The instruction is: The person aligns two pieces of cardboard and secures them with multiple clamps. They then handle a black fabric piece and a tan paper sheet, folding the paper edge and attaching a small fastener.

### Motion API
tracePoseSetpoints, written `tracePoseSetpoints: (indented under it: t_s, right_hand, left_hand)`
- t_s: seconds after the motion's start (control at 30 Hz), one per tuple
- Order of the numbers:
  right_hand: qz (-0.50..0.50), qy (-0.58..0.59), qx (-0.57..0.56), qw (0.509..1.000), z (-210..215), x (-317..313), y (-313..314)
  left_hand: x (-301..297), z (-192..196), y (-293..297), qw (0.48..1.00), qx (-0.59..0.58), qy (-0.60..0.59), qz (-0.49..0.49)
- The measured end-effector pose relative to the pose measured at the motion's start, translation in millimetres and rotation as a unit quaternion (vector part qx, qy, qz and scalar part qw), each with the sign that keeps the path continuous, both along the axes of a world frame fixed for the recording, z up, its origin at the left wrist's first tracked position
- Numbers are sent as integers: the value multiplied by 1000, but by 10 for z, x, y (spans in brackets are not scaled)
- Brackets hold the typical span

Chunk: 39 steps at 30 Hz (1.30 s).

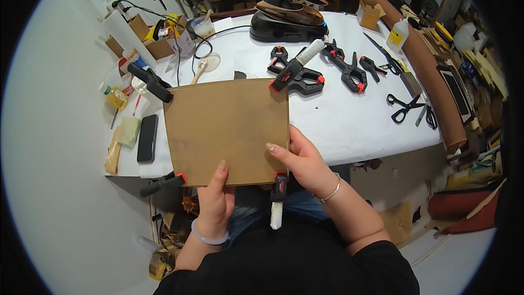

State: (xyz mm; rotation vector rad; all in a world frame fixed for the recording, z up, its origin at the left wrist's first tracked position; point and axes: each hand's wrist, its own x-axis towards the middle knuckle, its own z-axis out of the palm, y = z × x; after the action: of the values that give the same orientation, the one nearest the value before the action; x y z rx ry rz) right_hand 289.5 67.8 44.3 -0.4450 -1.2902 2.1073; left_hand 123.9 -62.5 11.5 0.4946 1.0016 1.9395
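Step (judged): steadying a flat brown rectangular panel (226,131), corner-clamped by four black, red-padded spring clamps (150,83) | Panel: held over the white-covered counter's (349,125) near edge | Left hand (214,190): pinching its lower edge | Right hand (300,158): pinching its right edge | Next likely calls for: level two-handed support, clamps undisturbed

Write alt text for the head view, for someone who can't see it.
A person's left hand and right hand hold a brown panel with a clamp near each corner. Beyond it, a white table bears an iron, more clamps and scissors; a phone lies left of the panel.
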Motion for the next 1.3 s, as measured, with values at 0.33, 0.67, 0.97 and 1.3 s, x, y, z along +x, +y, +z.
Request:
tracePoseSetpoints:
  t_s: [0.33, 0.67, 0.97, 1.3]
  right_hand:
    - [-38, -47, 13, 998, -1, 9, -25]
    - [-51, -60, 27, 997, -50, -33, -43]
    - [-77, -41, 1, 996, -75, -60, -54]
    - [-110, -26, 21, 993, 29, -68, -114]
  left_hand:
    - [53, -89, -10, 1000, 20, -9, -5]
    - [18, -20, -29, 998, 52, -9, -32]
    - [51, 31, -32, 999, 42, -16, -28]
    - [92, -64, -95, 999, 30, -6, -30]
